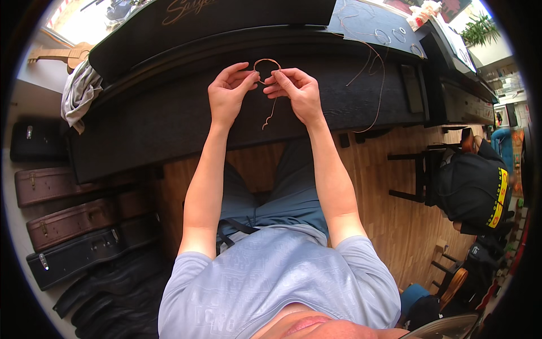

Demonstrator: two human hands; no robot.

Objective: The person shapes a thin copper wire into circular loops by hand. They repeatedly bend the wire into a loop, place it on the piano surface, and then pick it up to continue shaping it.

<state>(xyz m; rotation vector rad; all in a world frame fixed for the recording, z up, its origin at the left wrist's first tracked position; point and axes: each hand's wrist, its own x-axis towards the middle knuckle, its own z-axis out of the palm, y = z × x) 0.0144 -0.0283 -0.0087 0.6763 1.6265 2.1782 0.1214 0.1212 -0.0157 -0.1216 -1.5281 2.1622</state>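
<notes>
Both my hands are raised over the closed black lid point(169, 121) of an upright piano. Between them is a thin copper-brown cord point(266, 60), bent into a small ring. My left hand point(231, 90) pinches the ring's left side between thumb and fingertips. On the other side, the fingers of my right hand point(296, 93) are closed on the cord as well. A loose tail of it dangles below the right fingers and ends in a small kink. Whether the cord is string, wire or leather is too fine to tell.
Farther right, a grey-blue sheet point(355, 20) carries several thin coils, with long strands trailing over the lid. A dark phone-like slab point(412, 87) lies at the right end. Cloth point(83, 93) hangs at the left corner. Instrument cases point(51, 186) line the left; a person point(471, 183) sits right.
</notes>
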